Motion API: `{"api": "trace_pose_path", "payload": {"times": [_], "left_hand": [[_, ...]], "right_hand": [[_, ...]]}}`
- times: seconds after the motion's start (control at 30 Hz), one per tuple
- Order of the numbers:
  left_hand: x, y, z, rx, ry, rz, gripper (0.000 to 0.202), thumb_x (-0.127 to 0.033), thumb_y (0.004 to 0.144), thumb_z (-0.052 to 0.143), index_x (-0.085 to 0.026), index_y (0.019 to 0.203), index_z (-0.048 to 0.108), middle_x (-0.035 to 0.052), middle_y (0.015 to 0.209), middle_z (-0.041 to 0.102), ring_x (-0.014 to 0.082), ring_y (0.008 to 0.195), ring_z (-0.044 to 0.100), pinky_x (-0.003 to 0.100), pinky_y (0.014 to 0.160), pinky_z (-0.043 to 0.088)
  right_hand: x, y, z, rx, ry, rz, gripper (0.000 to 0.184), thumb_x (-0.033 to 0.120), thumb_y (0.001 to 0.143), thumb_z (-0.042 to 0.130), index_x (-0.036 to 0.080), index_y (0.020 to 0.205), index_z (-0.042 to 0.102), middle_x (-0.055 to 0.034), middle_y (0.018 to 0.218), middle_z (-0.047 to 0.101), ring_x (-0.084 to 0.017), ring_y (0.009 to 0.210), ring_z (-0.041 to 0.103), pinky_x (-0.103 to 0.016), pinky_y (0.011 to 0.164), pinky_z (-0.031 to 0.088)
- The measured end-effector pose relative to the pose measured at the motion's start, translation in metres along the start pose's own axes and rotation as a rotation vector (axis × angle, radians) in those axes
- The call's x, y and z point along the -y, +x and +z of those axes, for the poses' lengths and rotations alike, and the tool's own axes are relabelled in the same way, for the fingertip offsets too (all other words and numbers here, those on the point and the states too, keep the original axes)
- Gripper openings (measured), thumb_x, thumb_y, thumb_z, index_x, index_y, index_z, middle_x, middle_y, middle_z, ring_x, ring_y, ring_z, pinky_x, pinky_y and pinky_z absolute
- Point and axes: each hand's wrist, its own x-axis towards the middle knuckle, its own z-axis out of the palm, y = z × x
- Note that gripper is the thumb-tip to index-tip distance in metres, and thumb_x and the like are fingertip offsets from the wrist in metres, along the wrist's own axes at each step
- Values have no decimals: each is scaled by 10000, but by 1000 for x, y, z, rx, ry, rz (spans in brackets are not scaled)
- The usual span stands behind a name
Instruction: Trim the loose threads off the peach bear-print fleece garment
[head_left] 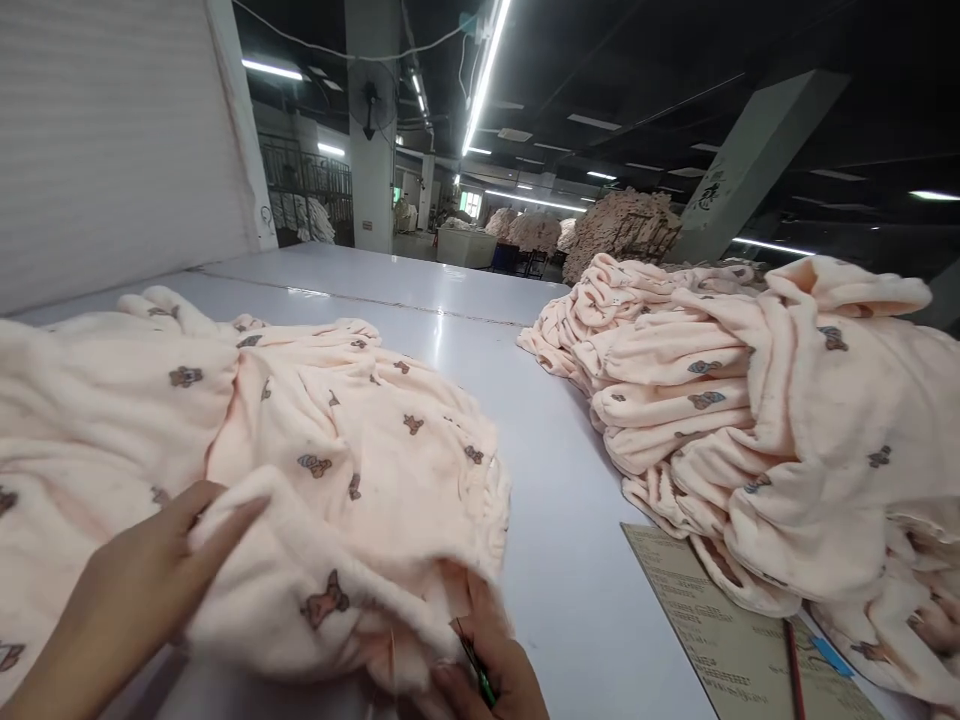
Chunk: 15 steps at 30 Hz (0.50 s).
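Pale pink plush garments printed with small brown bears lie spread on the left of the table. My left hand (pixel 142 570) pinches a fold of the nearest plush garment (pixel 262 570) between thumb and fingers, lifting it a little. Low in the middle, my right hand (pixel 499 660) is closed around small thread snips (pixel 475 660), with dark blades and a bit of green showing. That hand is at the garment's edge, partly blurred, and its fingers touch the cloth. A thin thread seems to hang just left of it.
A tall heap of matching plush garments (pixel 697 400) stands on the right. Beneath its near edge lie a printed card sheet (pixel 697 620), a red pen (pixel 793 665) and a blue strip (pixel 831 656). The pale tabletop (pixel 562 580) runs between the heaps. Pillars and more piles stand behind.
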Motion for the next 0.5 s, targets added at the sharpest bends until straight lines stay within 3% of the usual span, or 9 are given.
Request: {"api": "trace_pose_path", "payload": {"times": [0.03, 0.1, 0.17, 0.2, 0.27, 0.37, 0.43, 0.5], "left_hand": [[-2, -1, 1, -30, 122, 120, 422, -515, 812, 432, -157, 985, 574, 49, 863, 679, 293, 801, 655, 394, 697, 516], [-12, -11, 9, -52, 84, 418, 429, -458, 828, 470, -150, 1123, 511, 127, 1125, 617, 321, 1048, 566, 476, 936, 394], [-28, -29, 19, 41, -95, 607, 412, -385, 829, 521, -231, 1208, 475, 76, 1254, 564, 264, 1175, 480, 422, 1069, 233], [-36, -38, 24, 160, -167, 629, 357, -355, 835, 517, -267, 1181, 511, 36, 1210, 602, 233, 1130, 517, 362, 1053, 261], [-50, -49, 30, 480, -296, 546, 235, -333, 848, 481, -261, 1021, 622, 9, 998, 690, 201, 929, 604, 262, 887, 394], [-62, -50, 32, 901, -639, 191, 312, -393, 862, 448, -191, 820, 682, 30, 790, 690, 187, 738, 589, 219, 656, 433], [-65, -47, 32, 1042, -958, -87, 329, -435, 841, 502, -173, 848, 702, 28, 768, 683, 175, 739, 571, 210, 680, 433], [-66, -46, 33, 1130, -1237, -267, 324, -417, 833, 537, -160, 928, 710, 29, 744, 677, 164, 723, 565, 222, 729, 433]], "right_hand": [[4, 2, 1, 42, 4, -5, 424, 589, 791, 500, 198, 719, 649, 8, 637, 546, -133, 551, 505, -204, 529, 413], [12, 7, 1, 94, 19, -4, 446, 597, 792, 485, 191, 659, 611, 34, 573, 455, -104, 491, 426, -192, 480, 362], [18, 12, 0, 122, 30, -10, 435, 589, 784, 512, 188, 637, 595, 32, 599, 465, -101, 504, 436, -194, 505, 379], [20, 15, 0, 117, 43, -6, 431, 590, 778, 525, 188, 638, 593, 23, 638, 502, -109, 530, 469, -202, 536, 406], [23, 20, -1, 51, 83, 49, 421, 590, 772, 541, 192, 640, 580, 2, 723, 571, -149, 630, 553, -231, 624, 462], [22, 24, -3, -74, 116, 186, 330, 528, 800, 545, 204, 745, 570, -4, 727, 614, -190, 722, 607, -259, 670, 501], [20, 20, -4, -149, 60, 229, 306, 483, 789, 582, 200, 904, 580, -21, 794, 647, -197, 746, 621, -278, 711, 510], [18, 12, -4, -221, -12, 221, 420, 498, 776, 586, 192, 1064, 571, -65, 954, 664, -227, 862, 626, -307, 804, 491]]}}
